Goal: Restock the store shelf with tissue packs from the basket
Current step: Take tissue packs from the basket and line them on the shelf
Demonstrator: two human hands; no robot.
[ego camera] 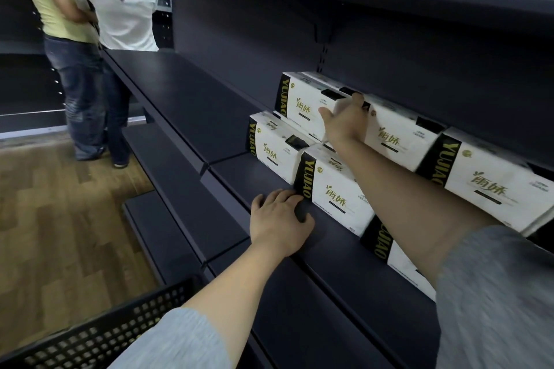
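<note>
White tissue packs (332,189) with black ends lettered YUJIAO in gold lie two layers high on the dark shelf (192,105), long sides facing out. The upper pack (305,99) sits on the lower row. The black slotted basket (90,335) stands below left.

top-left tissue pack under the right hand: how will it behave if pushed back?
The top-left tissue pack is probably soft: its film wrap looks pliable under the right hand. Likely light for its bulk. The glossy wrap may slide over the packs below rather than tip.
</note>
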